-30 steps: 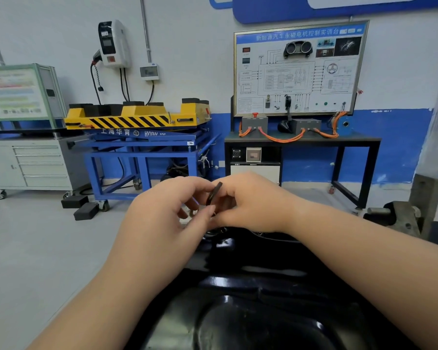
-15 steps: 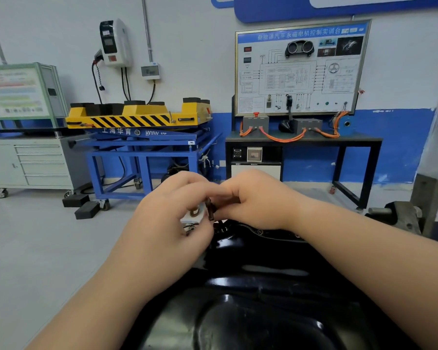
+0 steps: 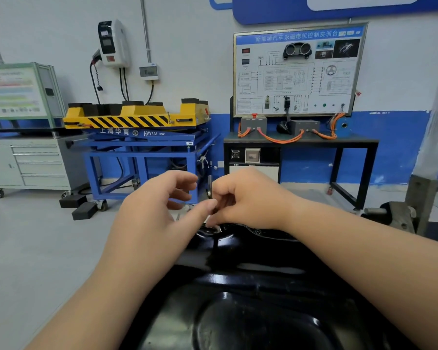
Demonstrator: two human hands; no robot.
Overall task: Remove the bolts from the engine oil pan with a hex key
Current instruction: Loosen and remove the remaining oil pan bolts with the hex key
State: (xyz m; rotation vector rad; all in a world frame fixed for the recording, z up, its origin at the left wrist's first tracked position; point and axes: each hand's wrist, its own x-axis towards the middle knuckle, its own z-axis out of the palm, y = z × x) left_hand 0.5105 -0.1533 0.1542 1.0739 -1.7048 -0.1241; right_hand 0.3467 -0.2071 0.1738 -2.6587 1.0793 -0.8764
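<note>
The black glossy engine oil pan (image 3: 250,311) fills the lower middle of the view, its far flange just under my hands. A bolt head (image 3: 258,231) shows on that flange. My right hand (image 3: 248,198) is closed on a small dark hex key (image 3: 209,186), which stands roughly upright above the pan's far left corner. My left hand (image 3: 152,210) is beside it with the fingers spread and curled; its thumb tip reaches to the right hand's fingers. The key's lower end is hidden behind the fingers.
Behind the pan stand a blue lift cart with a yellow striped top (image 3: 137,120), a black table with a training board (image 3: 299,140) and a grey drawer cabinet (image 3: 36,162). Black blocks (image 3: 84,210) lie on the floor. A metal stand part (image 3: 400,213) is at right.
Both hands were pinching the dark key together. My left fingers have since opened and come off it, and the key now stands upright in my right hand.
</note>
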